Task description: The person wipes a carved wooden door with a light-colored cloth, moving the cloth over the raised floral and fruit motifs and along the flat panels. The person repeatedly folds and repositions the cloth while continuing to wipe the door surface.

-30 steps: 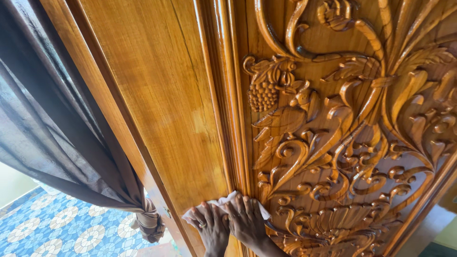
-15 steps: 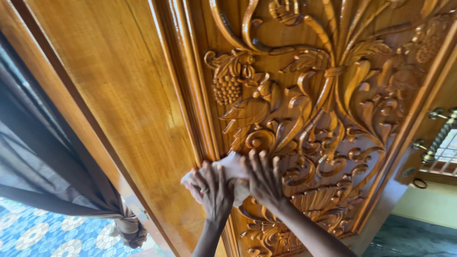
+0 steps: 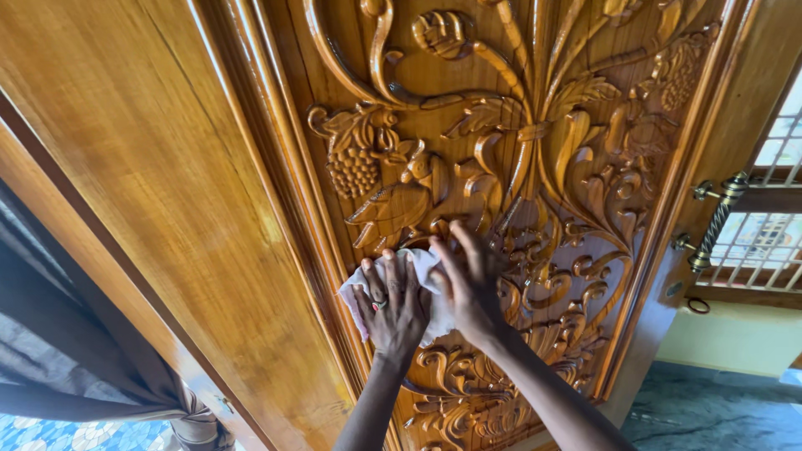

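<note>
Both hands press a white cloth [image 3: 415, 276] flat against the carved door panel [image 3: 535, 167], near its left moulding: left hand [image 3: 391, 307] spread over it, right hand [image 3: 469, 282] beside. Mid-wipe, I'd say; next the scrolls rightward need fingertip pressure in the grooves.

One carved wooden door [image 3: 535, 167], one white cloth [image 3: 418, 266], two hands, one brass handle [image 3: 717, 221], perhaps one curtain [image 3: 75, 367].

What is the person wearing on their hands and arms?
No gloves and no sleeves show: both forearms are bare up to the picture's edge. The left hand wears a ring with a small reddish spot on one finger. The right hand shows no ring, watch or bracelet.
</note>
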